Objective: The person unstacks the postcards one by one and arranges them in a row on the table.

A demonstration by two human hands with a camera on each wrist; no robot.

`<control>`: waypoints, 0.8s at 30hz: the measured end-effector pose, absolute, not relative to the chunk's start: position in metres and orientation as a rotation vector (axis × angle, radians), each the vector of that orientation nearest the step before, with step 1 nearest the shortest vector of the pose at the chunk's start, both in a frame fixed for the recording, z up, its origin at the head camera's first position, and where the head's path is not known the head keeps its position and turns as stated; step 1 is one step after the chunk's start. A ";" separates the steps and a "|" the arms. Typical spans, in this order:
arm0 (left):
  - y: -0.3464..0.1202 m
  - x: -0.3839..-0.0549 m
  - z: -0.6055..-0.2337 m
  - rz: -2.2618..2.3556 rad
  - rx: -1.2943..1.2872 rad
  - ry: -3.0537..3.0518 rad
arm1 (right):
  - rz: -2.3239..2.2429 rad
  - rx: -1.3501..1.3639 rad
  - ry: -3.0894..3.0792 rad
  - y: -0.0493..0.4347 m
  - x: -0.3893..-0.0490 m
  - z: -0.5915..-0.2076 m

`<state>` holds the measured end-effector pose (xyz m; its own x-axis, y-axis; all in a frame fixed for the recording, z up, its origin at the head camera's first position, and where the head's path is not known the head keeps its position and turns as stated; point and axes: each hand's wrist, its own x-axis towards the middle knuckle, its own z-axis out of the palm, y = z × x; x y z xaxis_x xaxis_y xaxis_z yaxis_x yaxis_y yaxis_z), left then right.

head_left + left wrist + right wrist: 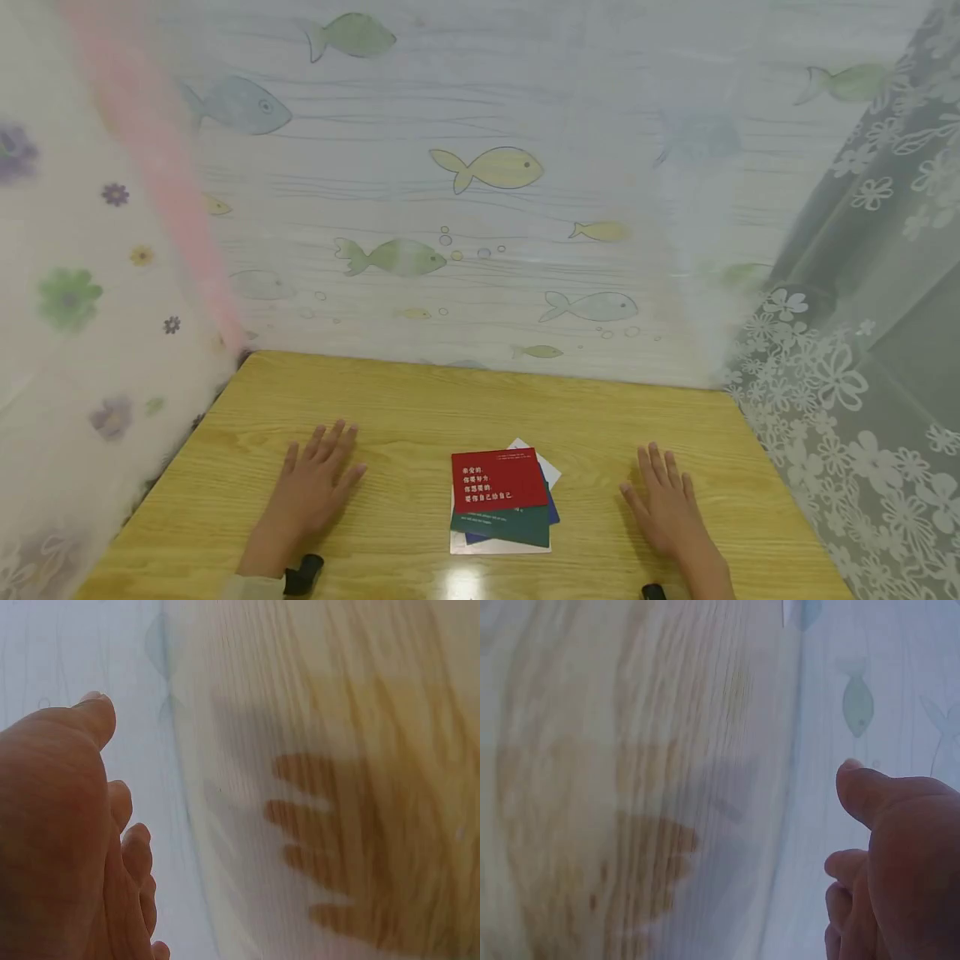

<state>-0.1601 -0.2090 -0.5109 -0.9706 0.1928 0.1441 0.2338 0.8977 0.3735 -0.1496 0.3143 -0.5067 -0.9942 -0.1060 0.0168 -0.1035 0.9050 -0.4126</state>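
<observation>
A small pile of cards lies between my two hands in the head view. On top is a red card [498, 481] with several lines of white writing. Below it a green card [510, 527] sticks out, and parts of blue and white cards [543, 469] show around the edges. To the left of the pile, my left hand [318, 479] has its fingers spread and holds nothing. My right hand [663, 504] is to the right of the pile, fingers extended, also with nothing in it. Both wrist views show the hand's reflection or shadow on the wood.
The cards lie on a wood-grain table [397, 400]. A pale curtain with fish [495, 275] hangs along its back edge, flowered fabric [82, 350] at the left, and sheer white-flowered cloth [847, 383] at the right. Black wrist straps [303, 575] show at the bottom.
</observation>
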 end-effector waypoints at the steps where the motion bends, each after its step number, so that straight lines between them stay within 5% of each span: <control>1: -0.207 -0.160 -0.512 -0.605 -0.339 -2.955 | -0.667 -0.176 3.063 0.313 -0.149 -0.507; 24: -0.170 -0.150 -0.519 -0.686 -0.478 -2.927 | -0.688 -0.343 3.078 0.271 -0.130 -0.511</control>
